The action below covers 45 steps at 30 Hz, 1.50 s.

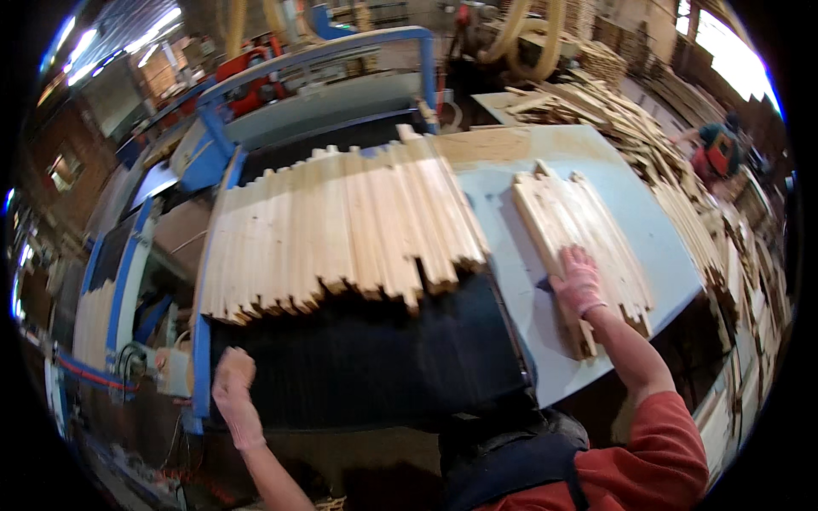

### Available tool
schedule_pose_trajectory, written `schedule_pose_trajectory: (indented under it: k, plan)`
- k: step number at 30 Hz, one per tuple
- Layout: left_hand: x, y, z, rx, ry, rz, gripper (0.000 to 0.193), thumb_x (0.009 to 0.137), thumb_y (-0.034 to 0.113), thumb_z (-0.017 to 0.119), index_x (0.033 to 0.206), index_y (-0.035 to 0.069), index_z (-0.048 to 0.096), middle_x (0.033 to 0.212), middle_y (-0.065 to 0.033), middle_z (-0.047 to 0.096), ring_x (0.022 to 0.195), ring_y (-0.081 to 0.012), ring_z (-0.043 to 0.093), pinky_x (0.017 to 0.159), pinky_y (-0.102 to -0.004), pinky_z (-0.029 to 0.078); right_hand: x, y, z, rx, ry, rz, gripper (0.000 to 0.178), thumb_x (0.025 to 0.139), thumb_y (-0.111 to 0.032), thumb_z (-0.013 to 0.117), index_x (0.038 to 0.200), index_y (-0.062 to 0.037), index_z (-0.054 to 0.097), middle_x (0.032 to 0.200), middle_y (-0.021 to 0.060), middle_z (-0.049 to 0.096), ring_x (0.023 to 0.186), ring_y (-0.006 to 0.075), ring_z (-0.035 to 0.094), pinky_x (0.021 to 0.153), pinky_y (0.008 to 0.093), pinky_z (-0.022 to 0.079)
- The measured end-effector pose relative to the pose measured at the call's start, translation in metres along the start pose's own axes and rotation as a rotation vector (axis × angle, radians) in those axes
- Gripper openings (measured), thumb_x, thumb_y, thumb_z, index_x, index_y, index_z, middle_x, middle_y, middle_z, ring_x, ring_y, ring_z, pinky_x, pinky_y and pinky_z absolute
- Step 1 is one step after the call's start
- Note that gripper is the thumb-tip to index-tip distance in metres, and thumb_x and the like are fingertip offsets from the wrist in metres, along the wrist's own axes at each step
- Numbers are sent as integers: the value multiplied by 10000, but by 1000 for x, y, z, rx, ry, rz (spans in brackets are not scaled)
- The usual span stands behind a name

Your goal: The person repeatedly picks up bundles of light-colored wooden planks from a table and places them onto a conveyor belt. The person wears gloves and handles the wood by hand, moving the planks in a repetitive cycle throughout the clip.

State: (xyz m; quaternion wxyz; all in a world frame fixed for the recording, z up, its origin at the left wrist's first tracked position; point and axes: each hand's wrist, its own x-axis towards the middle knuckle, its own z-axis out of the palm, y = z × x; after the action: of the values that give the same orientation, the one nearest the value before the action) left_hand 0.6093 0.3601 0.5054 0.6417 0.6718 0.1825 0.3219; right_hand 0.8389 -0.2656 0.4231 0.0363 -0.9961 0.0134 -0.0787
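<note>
Right now my right hand [581,281] lies open, fingers stretched out over the top of a small stack of wooden strips [562,209] on the pale table [660,226], to the right of the black belt [366,366]. My left hand [234,379] is curled into a fist beside the blue frame [202,366], nothing showing in it, while a row of pale slats [341,221] lies side by side farther up the belt, near ends uneven.

left hand [235,383]: blurred; left forearm [277,481]: cut off below; distant worker [718,159]: too small
</note>
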Motion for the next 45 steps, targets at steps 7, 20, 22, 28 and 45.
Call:
schedule_pose_trajectory:
  k: [7,20,22,28,45]
  plan:
    - [-154,-16,154,-457,-1025,-504,575,999,348,651,1313,-134,668,1303,-252,716,1226,-346,694,1124,-439,515,0,6,-2,63,-42,41,812,891,-402,709,1583,-78,436,1652,239,393,1555,421,326,1296,535,206]
    - [-371,-21,343,-117,-1409,-1030,479,1005,246,687,1378,-53,648,1276,-156,727,1132,-247,704,1012,-365,545,-202,118,-56,1449,-398,-281,643,958,-202,743,1550,-70,531,1466,144,641,1359,229,589,1146,357,466]
    - [-415,-13,381,-19,-1458,-1053,496,1009,360,703,1318,-29,691,1203,-135,748,1080,-221,707,921,-348,573,-257,187,-62,1503,-544,-145,627,963,-208,725,1546,-76,536,1416,135,672,1320,219,615,1116,350,488]
    - [-537,-38,517,97,-1771,-904,538,1085,309,560,1469,-67,565,1403,-246,652,1327,-367,620,1175,-491,467,-390,374,-18,1146,-459,514,672,922,-366,678,1518,-82,550,1213,167,749,1110,303,714,989,390,554]
    - [-774,-67,826,392,-2276,-891,461,984,113,701,1377,-112,613,1200,-157,715,997,-227,701,928,-351,576,-715,476,164,989,-385,2058,571,863,-440,596,1208,-14,756,1265,260,711,1226,434,654,1036,479,518]
